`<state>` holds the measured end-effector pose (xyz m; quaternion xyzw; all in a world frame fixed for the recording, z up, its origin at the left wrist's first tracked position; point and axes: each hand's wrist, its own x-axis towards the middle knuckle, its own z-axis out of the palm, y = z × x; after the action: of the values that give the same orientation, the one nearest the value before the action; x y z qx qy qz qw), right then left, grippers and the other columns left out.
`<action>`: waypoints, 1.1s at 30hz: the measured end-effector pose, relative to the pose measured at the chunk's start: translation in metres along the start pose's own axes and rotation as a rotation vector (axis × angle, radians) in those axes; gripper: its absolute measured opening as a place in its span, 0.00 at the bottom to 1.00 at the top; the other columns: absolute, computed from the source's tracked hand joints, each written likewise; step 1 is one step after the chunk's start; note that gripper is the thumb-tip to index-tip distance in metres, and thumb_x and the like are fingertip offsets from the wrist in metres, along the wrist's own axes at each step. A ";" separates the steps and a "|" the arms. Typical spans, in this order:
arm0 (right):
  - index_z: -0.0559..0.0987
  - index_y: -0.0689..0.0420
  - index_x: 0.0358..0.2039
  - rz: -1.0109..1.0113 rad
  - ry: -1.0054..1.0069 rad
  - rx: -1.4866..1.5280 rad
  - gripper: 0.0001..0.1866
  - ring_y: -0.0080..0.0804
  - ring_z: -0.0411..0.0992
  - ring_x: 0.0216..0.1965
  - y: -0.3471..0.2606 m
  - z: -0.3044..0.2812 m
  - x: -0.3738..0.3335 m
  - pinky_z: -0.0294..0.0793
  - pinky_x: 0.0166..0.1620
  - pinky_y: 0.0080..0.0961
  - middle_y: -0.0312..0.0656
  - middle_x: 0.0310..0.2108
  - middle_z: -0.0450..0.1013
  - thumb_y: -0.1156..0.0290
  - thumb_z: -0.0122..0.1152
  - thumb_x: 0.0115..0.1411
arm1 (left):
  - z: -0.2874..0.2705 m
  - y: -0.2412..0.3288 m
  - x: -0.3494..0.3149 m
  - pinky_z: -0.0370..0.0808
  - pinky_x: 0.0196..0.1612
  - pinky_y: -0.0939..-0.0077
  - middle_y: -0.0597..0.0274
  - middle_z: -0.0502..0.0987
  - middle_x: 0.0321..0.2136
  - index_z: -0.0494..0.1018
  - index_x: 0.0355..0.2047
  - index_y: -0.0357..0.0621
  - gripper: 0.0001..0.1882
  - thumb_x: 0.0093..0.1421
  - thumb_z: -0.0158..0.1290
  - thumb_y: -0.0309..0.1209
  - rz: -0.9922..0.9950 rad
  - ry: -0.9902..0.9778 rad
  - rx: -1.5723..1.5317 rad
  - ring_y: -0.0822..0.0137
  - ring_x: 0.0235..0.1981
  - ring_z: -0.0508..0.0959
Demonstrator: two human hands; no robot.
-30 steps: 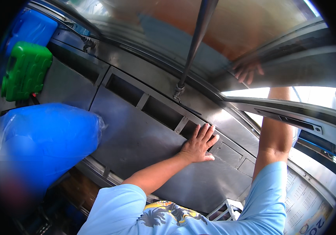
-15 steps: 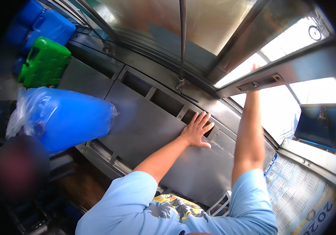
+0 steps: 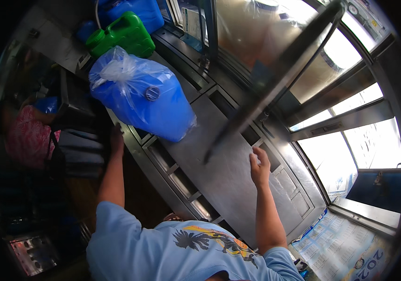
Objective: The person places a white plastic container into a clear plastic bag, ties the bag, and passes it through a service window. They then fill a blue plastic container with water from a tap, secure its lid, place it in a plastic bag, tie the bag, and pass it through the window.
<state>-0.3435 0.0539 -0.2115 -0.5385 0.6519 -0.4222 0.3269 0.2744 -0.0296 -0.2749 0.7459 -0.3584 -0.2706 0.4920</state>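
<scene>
My right hand (image 3: pixel 260 167) is raised over the grey metal counter (image 3: pixel 224 145), close to the square openings along its window side. Its thumb and forefinger stand a little apart, and I see nothing between them. Out to the left, my left hand (image 3: pixel 116 138) is in shadow beside the counter's edge, near a blue plastic container (image 3: pixel 163 105) wrapped in a clear bag. That hand's fingers are too dark and smeared to read. A blurred dark metal bar (image 3: pixel 275 84) slants across the view above the counter, its lower end left of my right hand.
A green jerrycan (image 3: pixel 132 37) and blue containers (image 3: pixel 146 14) stand at the far left end. A person in a red patterned top (image 3: pixel 29 138) is at the left. Windows line the right side, with a printed calendar sheet (image 3: pixel 336 246) below them. Slots (image 3: pixel 182 180) run along the counter's near edge.
The view has turned. My left hand has left the countertop for the left side. My right hand has come down from the window frame. The bar, earlier upright, now slants across.
</scene>
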 end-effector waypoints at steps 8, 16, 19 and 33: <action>0.75 0.50 0.56 -0.952 -0.031 -0.198 0.29 0.50 0.63 0.64 -0.288 0.139 0.107 0.62 0.64 0.47 0.49 0.62 0.66 0.57 0.70 0.55 | 0.011 0.131 0.188 0.63 0.66 0.52 0.50 0.64 0.64 0.54 0.70 0.43 0.48 0.66 0.29 0.70 0.160 -0.700 -0.739 0.53 0.63 0.67; 0.76 0.55 0.47 -0.846 -0.226 -0.237 0.23 0.49 0.68 0.59 -0.308 0.163 0.094 0.64 0.63 0.44 0.48 0.57 0.70 0.56 0.67 0.55 | 0.008 0.172 0.111 0.62 0.67 0.51 0.48 0.62 0.65 0.51 0.71 0.43 0.48 0.66 0.27 0.69 0.040 -0.700 -0.809 0.50 0.64 0.66; 0.76 0.55 0.46 -0.802 -0.253 -0.251 0.24 0.48 0.70 0.57 -0.305 0.146 0.083 0.65 0.61 0.43 0.47 0.56 0.71 0.53 0.67 0.56 | 0.008 0.183 0.080 0.64 0.67 0.54 0.51 0.63 0.65 0.54 0.69 0.44 0.42 0.69 0.26 0.64 -0.063 -0.743 -0.937 0.53 0.64 0.67; 0.76 0.57 0.46 -0.675 -0.145 -0.419 0.29 0.48 0.71 0.55 -0.216 -0.060 -0.003 0.71 0.56 0.43 0.48 0.52 0.73 0.50 0.73 0.52 | 0.021 0.175 -0.145 0.72 0.60 0.60 0.53 0.62 0.64 0.52 0.70 0.46 0.33 0.71 0.48 0.44 0.126 -1.057 -0.465 0.59 0.62 0.68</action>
<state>-0.3037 0.0547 0.0087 -0.8057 0.4855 -0.3249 0.0982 0.1248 0.0298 -0.1127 0.3592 -0.5302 -0.6479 0.4124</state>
